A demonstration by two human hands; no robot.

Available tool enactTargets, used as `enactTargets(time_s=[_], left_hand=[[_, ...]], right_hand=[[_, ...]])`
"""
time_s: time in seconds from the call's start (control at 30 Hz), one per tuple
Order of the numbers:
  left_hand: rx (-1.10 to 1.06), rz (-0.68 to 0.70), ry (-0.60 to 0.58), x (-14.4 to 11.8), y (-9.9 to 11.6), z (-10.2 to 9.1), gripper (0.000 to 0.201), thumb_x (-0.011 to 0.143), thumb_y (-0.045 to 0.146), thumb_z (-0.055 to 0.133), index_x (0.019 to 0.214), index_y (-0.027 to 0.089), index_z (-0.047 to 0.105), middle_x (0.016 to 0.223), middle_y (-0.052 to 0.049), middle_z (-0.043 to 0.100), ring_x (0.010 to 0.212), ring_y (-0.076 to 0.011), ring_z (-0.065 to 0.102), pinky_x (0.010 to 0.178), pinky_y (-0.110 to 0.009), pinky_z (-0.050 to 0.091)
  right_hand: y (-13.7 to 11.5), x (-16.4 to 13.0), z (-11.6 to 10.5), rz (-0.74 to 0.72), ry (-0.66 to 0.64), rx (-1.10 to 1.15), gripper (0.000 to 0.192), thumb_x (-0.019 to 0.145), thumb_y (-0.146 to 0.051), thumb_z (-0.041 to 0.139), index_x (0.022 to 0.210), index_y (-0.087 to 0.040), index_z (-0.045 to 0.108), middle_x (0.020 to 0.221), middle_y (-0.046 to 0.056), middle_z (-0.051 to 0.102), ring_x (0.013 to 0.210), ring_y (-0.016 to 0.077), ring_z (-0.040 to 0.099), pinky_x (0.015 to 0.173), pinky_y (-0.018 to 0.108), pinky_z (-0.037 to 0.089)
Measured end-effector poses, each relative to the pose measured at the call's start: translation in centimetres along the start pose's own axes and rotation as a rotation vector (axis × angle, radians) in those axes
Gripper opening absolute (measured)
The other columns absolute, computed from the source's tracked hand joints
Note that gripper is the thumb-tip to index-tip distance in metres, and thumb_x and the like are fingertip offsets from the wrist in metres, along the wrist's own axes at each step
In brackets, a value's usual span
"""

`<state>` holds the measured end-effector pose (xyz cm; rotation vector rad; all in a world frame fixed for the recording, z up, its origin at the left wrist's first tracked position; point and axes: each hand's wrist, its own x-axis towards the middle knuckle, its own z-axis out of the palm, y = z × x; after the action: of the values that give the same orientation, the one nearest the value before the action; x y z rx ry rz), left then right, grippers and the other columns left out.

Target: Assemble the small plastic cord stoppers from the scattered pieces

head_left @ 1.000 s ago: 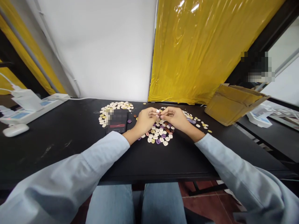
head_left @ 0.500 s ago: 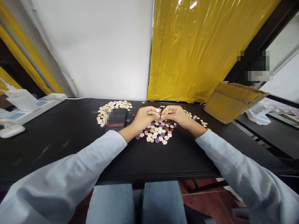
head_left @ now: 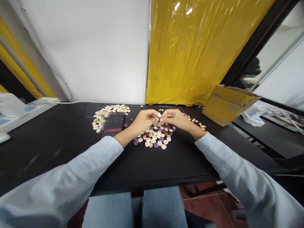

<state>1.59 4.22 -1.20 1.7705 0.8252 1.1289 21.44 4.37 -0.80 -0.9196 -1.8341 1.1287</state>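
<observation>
Head view: black table point(head_left: 59, 148), cardboard box point(head_left: 228, 104) far right, dark phone point(head_left: 111, 125) left of centre. Loose heap of two-hole cord stoppers point(head_left: 155, 139) beneath both hands. Left hand point(head_left: 142, 120) and right hand point(head_left: 175, 117) meet, fingertips pinching one white stopper point(head_left: 158, 115). Since a second ago the grip is unchanged; only the camera shifted, so fitting continues.

Probably a small workshop: black workbench point(head_left: 71, 152), yellow plastic sheeting point(head_left: 201, 50), cardboard box point(head_left: 228, 103), heaps of small parts point(head_left: 154, 137).
</observation>
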Motion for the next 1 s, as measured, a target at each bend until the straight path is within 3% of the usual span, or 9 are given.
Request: enactTargets(time_s=[0.27, 0.4, 0.6, 1.0], left_hand=[[0.487, 0.148, 0.024, -0.2, -0.1, -1.5, 0.018, 0.072, 0.005, 0.058, 0.078, 0.016, 0.071, 0.079, -0.005, 0.070, 0.074, -0.0199, 0.063, 0.076, -0.034, 0.048], [0.630, 0.195, -0.016, -0.2, -0.2, -1.9, 0.019, 0.073, 0.005, 0.057, 0.080, 0.016, 0.071, 0.076, -0.006, 0.071, 0.072, -0.0212, 0.063, 0.072, -0.033, 0.046], [0.665, 0.197, -0.062, -0.3, -0.6, -1.7, 0.020, 0.078, 0.007, 0.055, 0.083, 0.016, 0.072, 0.075, -0.004, 0.074, 0.069, -0.0181, 0.067, 0.068, -0.029, 0.047], [0.663, 0.233, -0.092, -0.2, -0.4, -2.4, 0.025, 0.081, 0.009, 0.052, 0.091, 0.017, 0.074, 0.087, -0.004, 0.077, 0.075, -0.0175, 0.069, 0.071, -0.028, 0.050]], right_hand=[[-0.1, -0.3, 0.4, -0.008, -0.035, -0.434, 0.029, 0.077, -0.041, 0.075, 0.067, -0.015, 0.067, 0.056, 0.000, 0.062, 0.052, 0.0111, 0.052, 0.051, 0.023, 0.037], [-0.1, -0.3, 1.0, 0.006, -0.048, -0.519, 0.024, 0.080, -0.034, 0.069, 0.066, -0.015, 0.065, 0.053, -0.001, 0.059, 0.050, 0.0102, 0.050, 0.051, 0.022, 0.035], [-0.4, -0.5, 1.0, 0.029, -0.093, -0.525, 0.010, 0.079, -0.023, 0.067, 0.077, -0.014, 0.069, 0.053, -0.002, 0.060, 0.048, 0.0102, 0.051, 0.051, 0.022, 0.037], [-0.1, -0.5, 0.5, 0.025, -0.157, -0.504, 0.021, 0.080, -0.028, 0.067, 0.089, -0.013, 0.078, 0.056, 0.000, 0.066, 0.047, 0.0101, 0.051, 0.048, 0.021, 0.036]])
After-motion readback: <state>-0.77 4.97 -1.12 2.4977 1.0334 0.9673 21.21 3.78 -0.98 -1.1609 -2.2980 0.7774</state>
